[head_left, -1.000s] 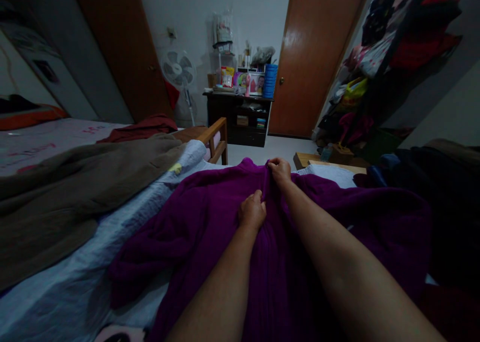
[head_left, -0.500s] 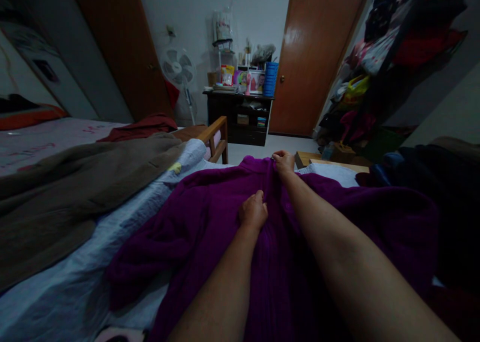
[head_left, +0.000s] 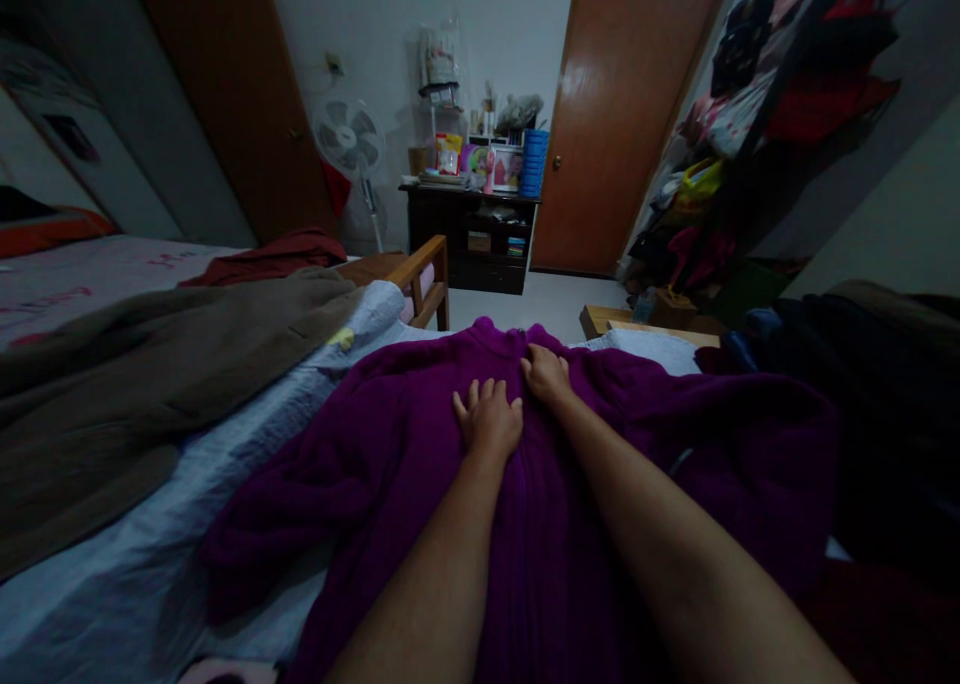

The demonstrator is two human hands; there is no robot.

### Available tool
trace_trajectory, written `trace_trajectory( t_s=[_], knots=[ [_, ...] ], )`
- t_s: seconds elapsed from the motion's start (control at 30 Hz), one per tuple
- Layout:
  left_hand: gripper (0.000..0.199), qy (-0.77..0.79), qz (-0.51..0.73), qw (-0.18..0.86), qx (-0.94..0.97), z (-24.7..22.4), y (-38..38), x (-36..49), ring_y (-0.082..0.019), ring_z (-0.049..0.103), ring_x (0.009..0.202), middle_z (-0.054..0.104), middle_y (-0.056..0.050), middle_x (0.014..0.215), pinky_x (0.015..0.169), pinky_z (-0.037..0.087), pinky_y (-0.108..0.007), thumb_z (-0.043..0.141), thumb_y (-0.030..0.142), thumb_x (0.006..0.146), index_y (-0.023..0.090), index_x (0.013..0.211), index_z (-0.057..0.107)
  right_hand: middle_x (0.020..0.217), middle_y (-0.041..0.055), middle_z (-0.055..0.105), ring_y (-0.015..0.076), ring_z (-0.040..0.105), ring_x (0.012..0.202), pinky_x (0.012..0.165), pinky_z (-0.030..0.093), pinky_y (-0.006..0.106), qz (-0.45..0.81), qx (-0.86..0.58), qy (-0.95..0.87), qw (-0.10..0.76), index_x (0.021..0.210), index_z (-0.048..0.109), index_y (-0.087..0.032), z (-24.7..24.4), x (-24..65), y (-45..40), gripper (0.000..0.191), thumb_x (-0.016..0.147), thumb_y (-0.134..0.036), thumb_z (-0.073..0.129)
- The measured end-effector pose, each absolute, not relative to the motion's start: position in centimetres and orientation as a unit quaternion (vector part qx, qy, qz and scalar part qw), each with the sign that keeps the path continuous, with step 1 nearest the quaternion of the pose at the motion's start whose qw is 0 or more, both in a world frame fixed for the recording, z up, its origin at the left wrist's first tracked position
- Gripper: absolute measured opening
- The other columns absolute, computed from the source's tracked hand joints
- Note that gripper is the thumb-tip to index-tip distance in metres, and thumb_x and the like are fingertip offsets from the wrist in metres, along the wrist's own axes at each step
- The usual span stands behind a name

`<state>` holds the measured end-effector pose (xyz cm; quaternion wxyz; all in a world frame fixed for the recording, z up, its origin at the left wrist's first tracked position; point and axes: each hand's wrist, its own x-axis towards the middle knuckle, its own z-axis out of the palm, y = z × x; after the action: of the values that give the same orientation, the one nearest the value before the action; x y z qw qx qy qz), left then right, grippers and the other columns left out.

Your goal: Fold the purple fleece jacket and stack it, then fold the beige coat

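Observation:
A purple zip-up jacket [head_left: 435,414] lies front up with its sleeves out to both sides, its zip running down the middle to the near edge. My left hand [head_left: 491,419] rests flat on its chest, just left of the zip, fingers spread. Farther up, by the collar, my right hand [head_left: 547,372] lies on the fabric right of the zip with its fingers loosely stretched. The small zip pull [head_left: 523,334] shows at the collar, apart from both hands. My right forearm covers part of the jacket's right side.
Pale blue bedding [head_left: 247,504] lies under the jacket. A brown garment [head_left: 172,354] is spread at the left, and dark clothes [head_left: 862,394] are heaped at the right. Beyond are a wooden bed rail [head_left: 420,274], a white fan [head_left: 350,139] and a dark cabinet [head_left: 431,239].
My right hand has let go of the zip pull at the collar and come down onto the fabric. My left hand has opened from a closed grip and now lies flat.

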<state>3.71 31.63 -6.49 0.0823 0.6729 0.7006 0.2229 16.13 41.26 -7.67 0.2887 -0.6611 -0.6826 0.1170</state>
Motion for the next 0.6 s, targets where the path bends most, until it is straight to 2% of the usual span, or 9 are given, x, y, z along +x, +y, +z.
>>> trace_trajectory(
  t_s=[0.07, 0.1, 0.17, 0.23, 0.33, 0.43, 0.5, 0.57, 0.6],
  knots=[
    [0.044, 0.711, 0.192, 0.094, 0.670, -6.6, 31.6, 3.6, -0.034, 0.025, 0.142, 0.046, -0.006, 0.147, 0.114, 0.006, -0.063, 0.050, 0.045, 0.088, 0.030, 0.129, 0.055, 0.144, 0.0122, 0.047, 0.0295, 0.036, 0.136, 0.109, 0.021, 0.054, 0.099, -0.669, -0.705, 0.214, 0.130, 0.053, -0.022, -8.1, 16.6, 41.0, 0.043, 0.090, -0.039, 0.051],
    [0.047, 0.715, 0.181, 0.097, 0.669, -6.7, 31.6, 3.6, -0.035, 0.022, 0.143, 0.043, -0.005, 0.150, 0.113, 0.005, -0.065, 0.049, 0.048, 0.088, 0.031, 0.131, 0.054, 0.145, 0.0119, 0.046, 0.0299, 0.036, 0.136, 0.108, 0.023, 0.054, 0.096, -0.667, -0.712, 0.197, 0.131, 0.053, -0.023, -8.1, 17.0, 41.1, 0.045, 0.090, -0.042, 0.052],
    [0.050, 0.717, 0.168, 0.103, 0.669, -6.7, 31.6, 3.5, -0.037, 0.018, 0.144, 0.038, -0.004, 0.153, 0.112, 0.004, -0.066, 0.047, 0.051, 0.088, 0.032, 0.134, 0.051, 0.136, 0.0112, 0.055, 0.0281, 0.045, 0.128, 0.104, 0.031, 0.046, 0.087, -0.661, -0.721, 0.190, 0.125, 0.058, -0.022, -7.6, 18.0, 41.7, 0.043, 0.089, -0.043, 0.053],
    [0.052, 0.718, 0.159, 0.109, 0.669, -6.7, 31.6, 3.5, -0.037, 0.017, 0.144, 0.036, -0.005, 0.154, 0.112, 0.004, -0.067, 0.044, 0.053, 0.088, 0.032, 0.136, 0.049, 0.123, 0.0107, 0.063, 0.0240, 0.054, 0.115, 0.099, 0.037, 0.037, 0.069, -0.662, -0.718, 0.203, 0.118, 0.063, -0.019, -6.7, 19.3, 42.4, 0.036, 0.090, -0.038, 0.050],
    [0.056, 0.720, 0.144, 0.113, 0.669, -6.5, 31.7, 3.7, -0.039, 0.017, 0.144, 0.035, -0.007, 0.154, 0.111, 0.008, -0.068, 0.043, 0.056, 0.088, 0.030, 0.136, 0.049, 0.118, 0.0174, 0.064, 0.0259, 0.056, 0.111, 0.097, 0.038, 0.036, 0.031, -0.689, -0.688, 0.226, 0.116, 0.063, -0.012, -5.4, 21.7, 42.8, 0.035, 0.093, -0.027, 0.041],
    [0.057, 0.716, 0.117, 0.116, 0.679, -5.3, 33.1, 3.5, -0.042, 0.029, 0.138, 0.044, -0.011, 0.147, 0.107, 0.022, -0.064, 0.045, 0.061, 0.084, 0.028, 0.130, 0.055, 0.118, 0.0257, 0.061, 0.0352, 0.050, 0.117, 0.101, 0.031, 0.047, -0.015, -0.722, -0.659, 0.208, 0.113, 0.064, -0.007, -5.1, 23.6, 42.6, 0.037, 0.091, -0.029, 0.045],
    [0.054, 0.708, 0.084, 0.127, 0.690, -4.0, 34.8, 2.7, -0.041, 0.043, 0.128, 0.055, -0.013, 0.135, 0.101, 0.034, -0.058, 0.047, 0.061, 0.082, 0.026, 0.120, 0.062, 0.116, 0.0263, 0.062, 0.0386, 0.048, 0.118, 0.102, 0.027, 0.052, -0.044, -0.744, -0.646, 0.167, 0.110, 0.066, -0.007, -5.4, 24.2, 42.2, 0.039, 0.091, -0.034, 0.047],
    [0.043, 0.710, 0.065, 0.110, 0.692, -2.5, 37.0, 1.1, -0.038, 0.051, 0.119, 0.061, -0.015, 0.124, 0.098, 0.038, -0.052, 0.047, 0.052, 0.085, 0.022, 0.109, 0.067, 0.114, 0.0251, 0.064, 0.0387, 0.051, 0.116, 0.101, 0.028, 0.053, -0.060, -0.760, -0.633, 0.135, 0.110, 0.066, -0.008, -5.7, 24.4, 41.9, 0.040, 0.092, -0.037, 0.045],
    [0.038, 0.713, 0.076, 0.090, 0.691, -1.9, 38.1, 0.1, -0.036, 0.050, 0.120, 0.060, -0.015, 0.125, 0.099, 0.037, -0.050, 0.045, 0.043, 0.087, 0.022, 0.109, 0.067, 0.113, 0.0245, 0.064, 0.0380, 0.053, 0.114, 0.099, 0.029, 0.053, -0.061, -0.765, -0.628, 0.130, 0.110, 0.066, -0.008, -5.9, 24.4, 41.8, 0.040, 0.093, -0.036, 0.044]
  ],
)
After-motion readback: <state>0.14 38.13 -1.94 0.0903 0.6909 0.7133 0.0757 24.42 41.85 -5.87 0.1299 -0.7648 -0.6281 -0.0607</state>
